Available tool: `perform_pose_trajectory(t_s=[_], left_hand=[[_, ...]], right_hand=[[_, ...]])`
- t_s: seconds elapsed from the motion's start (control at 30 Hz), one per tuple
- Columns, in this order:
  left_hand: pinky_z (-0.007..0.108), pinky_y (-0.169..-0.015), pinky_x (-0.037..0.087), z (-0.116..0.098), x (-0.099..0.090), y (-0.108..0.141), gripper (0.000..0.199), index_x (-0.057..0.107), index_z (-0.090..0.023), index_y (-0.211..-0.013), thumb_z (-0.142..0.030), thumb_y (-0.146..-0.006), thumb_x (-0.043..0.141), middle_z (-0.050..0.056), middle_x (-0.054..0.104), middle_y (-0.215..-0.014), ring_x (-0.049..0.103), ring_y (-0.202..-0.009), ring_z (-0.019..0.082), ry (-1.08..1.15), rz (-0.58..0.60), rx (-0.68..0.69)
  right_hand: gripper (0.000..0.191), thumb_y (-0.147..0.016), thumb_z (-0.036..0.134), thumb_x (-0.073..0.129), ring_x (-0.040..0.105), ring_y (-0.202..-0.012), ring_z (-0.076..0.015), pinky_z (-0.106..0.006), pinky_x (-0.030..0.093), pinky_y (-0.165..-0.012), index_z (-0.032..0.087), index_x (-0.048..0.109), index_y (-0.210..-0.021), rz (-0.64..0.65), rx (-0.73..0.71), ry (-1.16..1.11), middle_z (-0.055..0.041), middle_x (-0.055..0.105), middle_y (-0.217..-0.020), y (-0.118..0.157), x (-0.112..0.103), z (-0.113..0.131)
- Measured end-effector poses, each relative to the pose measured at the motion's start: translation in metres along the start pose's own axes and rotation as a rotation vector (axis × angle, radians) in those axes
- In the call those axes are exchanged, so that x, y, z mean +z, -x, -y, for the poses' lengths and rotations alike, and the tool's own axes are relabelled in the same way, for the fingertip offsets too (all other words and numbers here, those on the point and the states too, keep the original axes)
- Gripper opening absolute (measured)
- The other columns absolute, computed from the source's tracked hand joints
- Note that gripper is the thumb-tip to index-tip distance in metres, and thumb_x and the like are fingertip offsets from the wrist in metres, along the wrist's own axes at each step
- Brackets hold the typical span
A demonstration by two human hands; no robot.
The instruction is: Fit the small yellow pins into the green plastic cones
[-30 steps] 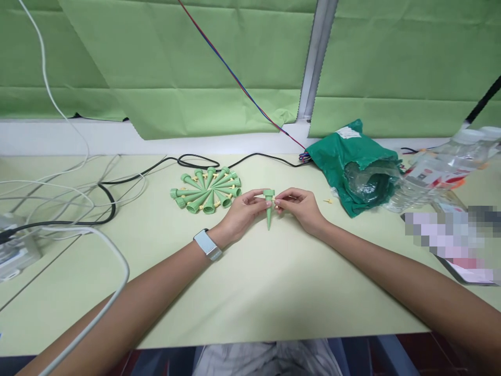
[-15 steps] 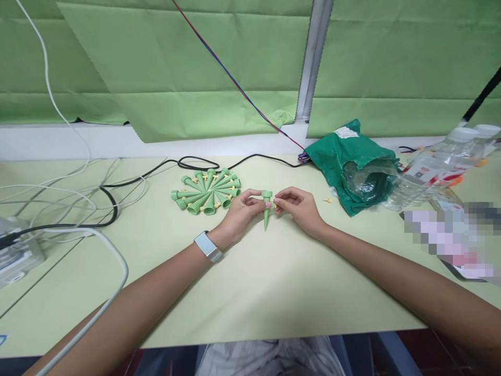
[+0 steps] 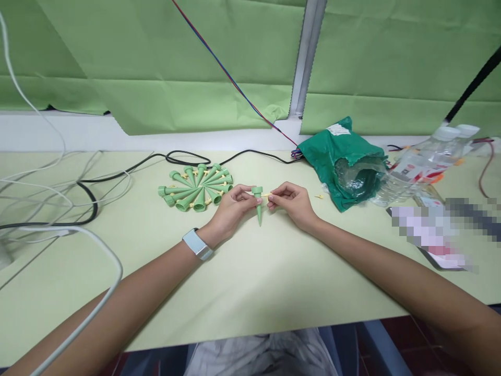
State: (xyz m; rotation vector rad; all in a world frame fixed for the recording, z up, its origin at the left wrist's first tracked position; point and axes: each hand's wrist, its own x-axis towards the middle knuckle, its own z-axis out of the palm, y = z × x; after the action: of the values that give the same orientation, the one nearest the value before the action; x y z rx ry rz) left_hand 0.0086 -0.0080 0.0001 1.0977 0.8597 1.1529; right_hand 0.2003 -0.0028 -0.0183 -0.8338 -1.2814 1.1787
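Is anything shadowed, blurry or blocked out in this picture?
Head view: soft shadow on the table between the forearms; head view: mosaic blocks hide details at right; head view: the yellow piece at the right hand is too small for fine detail.

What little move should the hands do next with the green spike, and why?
I'd probably press the yellow piece gently towards the green spike: the left hand holds the spike point down, the right hand pinches the piece at its side, and yellow bits show among the ring of spikes.
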Motion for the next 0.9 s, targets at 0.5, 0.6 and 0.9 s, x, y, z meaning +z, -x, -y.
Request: perform_pose_trajectory(t_s=[0.5, 0.6, 0.9], left_hand=[[0.034, -0.082, 0.056, 0.0015, 0.0013, 0.0009, 0.044, 0.059, -0.021, -0.095, -0.028, -0.067, 0.093, -0.004, 0.066, -0.075, 0.068, -0.078, 0.015, -0.054, 0.039, 0.019], [0.037, -0.086, 0.056, -0.0015, 0.0031, 0.0005, 0.04, 0.062, -0.018, -0.096, -0.032, -0.072, 0.09, 0.0, 0.071, -0.082, 0.071, -0.081, 0.018, -0.012, 0.063, -0.02], [0.036, -0.086, 0.054, -0.0001, -0.0016, -0.0024, 0.033, 0.07, -0.014, -0.089, -0.033, -0.073, 0.09, 0.006, 0.074, -0.089, 0.07, -0.084, 0.019, -0.001, 0.077, -0.02]], right_hand=[[0.043, -0.066, 0.049, 0.094, 0.073, -0.062, -0.018, -0.035, 0.065, -0.066, 0.019, 0.066, -0.08, 0.015, 0.032, -0.051, -0.0017, 0.075, -0.071, 0.0019, -0.0003, 0.0009], [0.041, -0.068, 0.047, 0.093, 0.074, -0.065, -0.0191, -0.035, 0.065, -0.066, 0.019, 0.067, -0.082, 0.026, 0.032, -0.059, -0.0014, 0.075, -0.071, 0.0006, -0.0014, -0.0012], [0.04, -0.068, 0.046, 0.093, 0.074, -0.066, -0.0179, -0.034, 0.065, -0.068, 0.017, 0.072, -0.085, 0.031, 0.018, -0.022, -0.0022, 0.075, -0.072, 0.0005, -0.0035, -0.0039]])
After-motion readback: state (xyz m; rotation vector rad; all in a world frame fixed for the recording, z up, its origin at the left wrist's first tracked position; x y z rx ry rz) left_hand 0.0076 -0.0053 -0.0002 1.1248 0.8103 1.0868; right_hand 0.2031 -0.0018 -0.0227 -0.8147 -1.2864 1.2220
